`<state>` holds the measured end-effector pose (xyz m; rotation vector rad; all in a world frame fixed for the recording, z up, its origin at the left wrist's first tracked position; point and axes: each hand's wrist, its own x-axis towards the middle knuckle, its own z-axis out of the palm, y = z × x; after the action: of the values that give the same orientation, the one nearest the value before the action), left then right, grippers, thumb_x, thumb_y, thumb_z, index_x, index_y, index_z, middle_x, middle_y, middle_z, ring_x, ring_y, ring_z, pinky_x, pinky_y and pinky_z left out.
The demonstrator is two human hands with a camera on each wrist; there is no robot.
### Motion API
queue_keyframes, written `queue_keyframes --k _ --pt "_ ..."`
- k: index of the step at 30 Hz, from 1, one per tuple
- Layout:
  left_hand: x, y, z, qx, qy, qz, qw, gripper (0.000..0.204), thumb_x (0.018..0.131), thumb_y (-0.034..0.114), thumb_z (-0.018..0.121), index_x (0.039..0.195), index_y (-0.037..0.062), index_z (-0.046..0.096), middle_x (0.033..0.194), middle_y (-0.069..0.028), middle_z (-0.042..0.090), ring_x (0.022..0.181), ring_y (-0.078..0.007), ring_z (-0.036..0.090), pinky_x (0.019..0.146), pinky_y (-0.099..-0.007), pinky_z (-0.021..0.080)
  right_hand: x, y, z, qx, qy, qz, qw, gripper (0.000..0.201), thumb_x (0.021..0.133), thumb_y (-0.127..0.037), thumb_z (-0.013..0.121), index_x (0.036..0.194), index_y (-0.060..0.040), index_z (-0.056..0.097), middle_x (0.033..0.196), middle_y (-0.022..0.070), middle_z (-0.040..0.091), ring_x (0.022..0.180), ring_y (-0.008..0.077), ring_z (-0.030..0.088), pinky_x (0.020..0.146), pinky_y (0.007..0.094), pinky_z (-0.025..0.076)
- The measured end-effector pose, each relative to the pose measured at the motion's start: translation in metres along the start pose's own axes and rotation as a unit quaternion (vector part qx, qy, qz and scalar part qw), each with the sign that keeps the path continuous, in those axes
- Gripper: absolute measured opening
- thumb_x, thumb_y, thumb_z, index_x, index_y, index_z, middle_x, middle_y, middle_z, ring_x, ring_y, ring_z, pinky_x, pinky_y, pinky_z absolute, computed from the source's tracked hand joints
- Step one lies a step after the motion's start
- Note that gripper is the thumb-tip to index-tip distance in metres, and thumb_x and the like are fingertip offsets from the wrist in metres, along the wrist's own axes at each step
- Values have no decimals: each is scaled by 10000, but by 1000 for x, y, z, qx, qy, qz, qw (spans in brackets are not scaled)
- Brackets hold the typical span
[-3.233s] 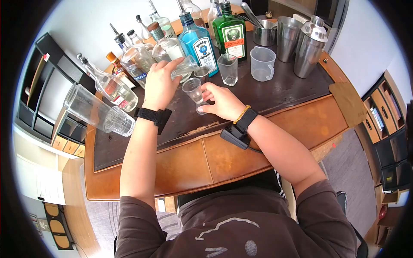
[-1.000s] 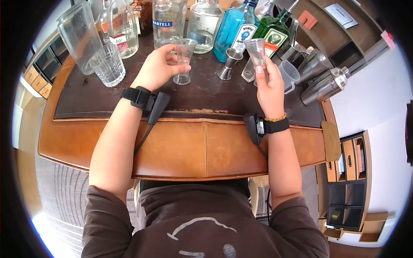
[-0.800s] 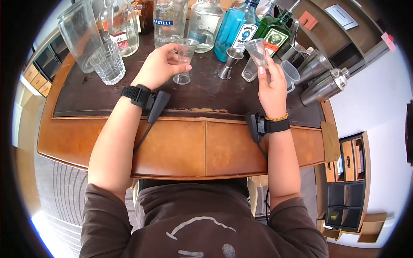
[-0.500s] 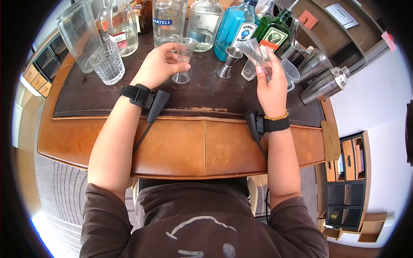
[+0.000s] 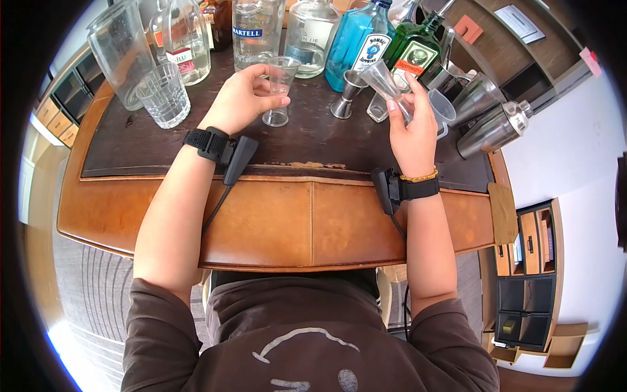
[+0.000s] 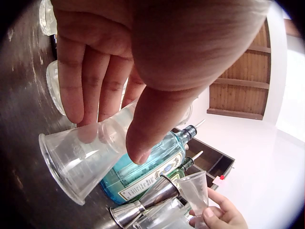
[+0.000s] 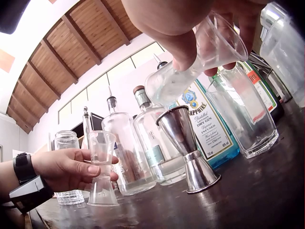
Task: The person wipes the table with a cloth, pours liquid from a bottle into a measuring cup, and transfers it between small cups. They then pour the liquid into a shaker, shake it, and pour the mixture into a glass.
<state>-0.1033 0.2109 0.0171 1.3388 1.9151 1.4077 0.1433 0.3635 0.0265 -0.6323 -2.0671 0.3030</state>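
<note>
My left hand (image 5: 240, 103) pinches the waist of a clear plastic double-ended measuring cup (image 5: 277, 116) that stands upright on the dark tabletop. A second clear cup (image 5: 380, 77) is in my right hand (image 5: 413, 130), raised and tilted leftward, its mouth beside the rim of a steel jigger (image 5: 345, 104). The jigger stands upright on the table. In the right wrist view the tilted cup (image 7: 167, 86) hangs over the jigger's (image 7: 178, 133) open top, clear liquid inside it; whether any flows out, I cannot tell.
Behind the hands are several bottles, including a blue one (image 5: 356, 46) and a green one (image 5: 413, 52). A cut glass (image 5: 164, 101) and a tall glass (image 5: 121, 49) stand at left. A square glass (image 5: 379, 108), a plastic jug (image 5: 441, 111) and steel shakers (image 5: 490, 134) are at right.
The right hand's cup has tipped further left and its mouth has come down to the jigger's rim. The left hand and its cup have barely moved over the last second.
</note>
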Motion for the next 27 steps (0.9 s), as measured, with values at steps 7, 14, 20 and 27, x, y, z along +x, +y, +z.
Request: queue_keyframes --k 7,14,20,27 --pt "-1 3 0 7 -2 -3 1000 475 806 81 778 1230 23 572 955 -78 698 907 -133 659 798 -262 519 0 0 0 -1 0 4 1000 510 861 -106 661 1344 -72 502 1018 161 650 967 325 607 887 417 457" --pt "-1 4 1 10 0 -5 1000 473 808 82 777 1228 18 570 965 -84 703 917 -136 660 804 -265 521 0 -1 0 -4 0 4 1000 512 859 -106 664 1343 -72 503 1025 167 651 964 329 611 879 419 463" --pt "-1 3 1 2 -3 -4 1000 468 813 83 774 1230 20 570 966 -84 704 918 -135 659 803 -264 520 0 -1 0 -1 0 4 1000 507 858 -107 664 1338 -67 505 1022 169 653 961 330 613 877 420 462" --pt "-1 3 1 14 -4 0 1000 474 812 96 778 1232 21 572 967 -85 705 920 -140 660 808 -268 518 0 1 1 -6 -2 -3 1000 511 852 -103 666 1336 -68 507 994 156 659 951 328 610 874 423 460"
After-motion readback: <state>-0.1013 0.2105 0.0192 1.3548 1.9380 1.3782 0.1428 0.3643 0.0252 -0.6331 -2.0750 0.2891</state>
